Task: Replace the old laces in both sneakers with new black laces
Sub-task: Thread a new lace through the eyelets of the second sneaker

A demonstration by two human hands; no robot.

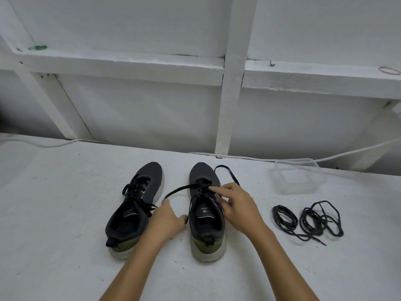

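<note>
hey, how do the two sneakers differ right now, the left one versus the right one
The left sneaker is angled, toe tipped to the right; the right sneaker points straight ahead. The left sneaker's lace sits bunched over its tongue, while the right sneaker's lace trails out on both sides. The right hand works at the right sneaker's lacing; the left hand lies between the two sneakers. Both are dark with pale soles.

Single head-worn wide-angle view was aimed forward and down from above the near table [65, 246] edge. Forearms were seen entering from the near side; the white wall [141, 109] was framed far. Lines were bowed by lens distortion.
</note>
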